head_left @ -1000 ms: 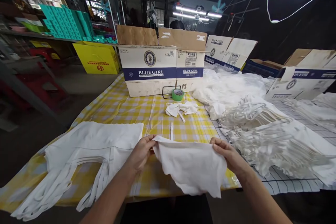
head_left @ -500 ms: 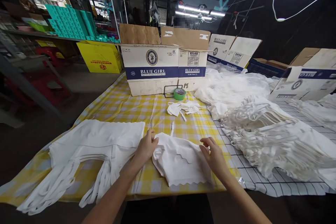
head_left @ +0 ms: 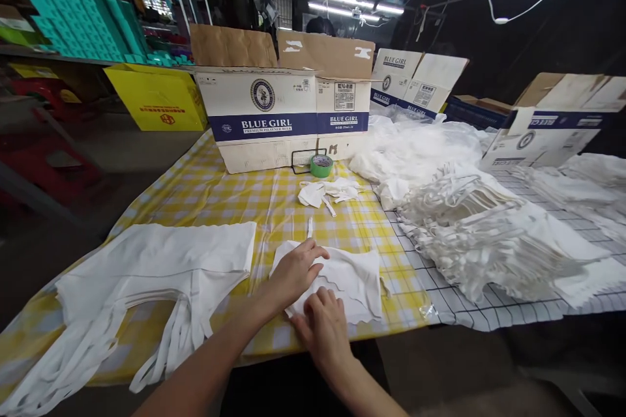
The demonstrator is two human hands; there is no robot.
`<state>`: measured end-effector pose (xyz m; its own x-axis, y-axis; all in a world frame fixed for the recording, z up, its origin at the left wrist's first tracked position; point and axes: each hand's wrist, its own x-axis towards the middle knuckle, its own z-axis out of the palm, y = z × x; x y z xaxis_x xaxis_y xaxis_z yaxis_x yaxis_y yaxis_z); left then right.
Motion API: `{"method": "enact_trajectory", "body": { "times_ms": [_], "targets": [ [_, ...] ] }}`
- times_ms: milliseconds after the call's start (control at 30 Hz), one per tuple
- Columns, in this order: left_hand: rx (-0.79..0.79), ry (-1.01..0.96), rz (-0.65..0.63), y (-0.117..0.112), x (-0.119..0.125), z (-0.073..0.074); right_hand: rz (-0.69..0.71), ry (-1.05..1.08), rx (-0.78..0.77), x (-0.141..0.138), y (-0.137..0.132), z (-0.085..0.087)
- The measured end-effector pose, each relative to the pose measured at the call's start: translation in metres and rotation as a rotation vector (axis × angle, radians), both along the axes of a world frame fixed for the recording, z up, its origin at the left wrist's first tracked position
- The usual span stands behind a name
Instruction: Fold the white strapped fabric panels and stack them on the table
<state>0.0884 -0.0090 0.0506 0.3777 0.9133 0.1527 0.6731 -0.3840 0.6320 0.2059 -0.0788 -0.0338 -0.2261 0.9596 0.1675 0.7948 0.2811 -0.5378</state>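
Note:
A small white cloth piece [head_left: 359,277] with a scalloped edge lies folded on the yellow checked tablecloth [head_left: 229,199] near the front edge. My left hand [head_left: 293,270] rests flat on its left part, fingers stretched out. My right hand [head_left: 323,322] presses on its lower left corner, fingers together and flat. Neither hand grips anything.
A stack of white strapped garments [head_left: 156,267] lies at the left. A large heap of white garments [head_left: 484,228] covers the right. Behind stand open Blue Girl cartons [head_left: 274,117], a green tape roll [head_left: 321,165] and white scraps [head_left: 327,192]. A person's head shows behind the cartons.
The cloth, held up in both hands a second ago, now lies folded smaller on the table. My right hand has moved left to its lower corner; the left lies flat on it.

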Motion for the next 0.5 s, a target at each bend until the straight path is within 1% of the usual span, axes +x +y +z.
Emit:
{"method": "enact_trajectory", "body": {
  "times_ms": [100,167,233,300,367,400,433,500],
  "targets": [
    [-0.005,0.018,-0.142,0.012,0.015,-0.006,0.03,0.117,-0.011,-0.013,-0.012,-0.006],
    [-0.007,0.011,-0.207,0.02,0.026,-0.012,0.062,0.208,-0.001,-0.013,-0.023,-0.006],
    [-0.007,-0.001,-0.252,0.028,0.036,-0.016,0.07,0.255,0.01,-0.01,-0.032,-0.005],
    [-0.002,-0.018,-0.268,0.035,0.044,-0.017,0.042,0.255,0.004,-0.007,-0.037,-0.005],
    [0.006,-0.028,-0.285,0.04,0.051,-0.016,-0.002,0.218,-0.02,-0.006,-0.037,-0.005],
    [0.006,-0.025,-0.314,0.042,0.055,-0.016,-0.026,0.192,-0.034,-0.006,-0.035,-0.005],
    [0.001,-0.015,-0.362,0.042,0.058,-0.016,-0.05,0.163,-0.046,-0.008,-0.032,-0.005],
    [-0.031,0.039,-0.515,0.041,0.065,-0.017,-0.095,0.12,-0.047,-0.012,-0.026,-0.003]
  ]
}}
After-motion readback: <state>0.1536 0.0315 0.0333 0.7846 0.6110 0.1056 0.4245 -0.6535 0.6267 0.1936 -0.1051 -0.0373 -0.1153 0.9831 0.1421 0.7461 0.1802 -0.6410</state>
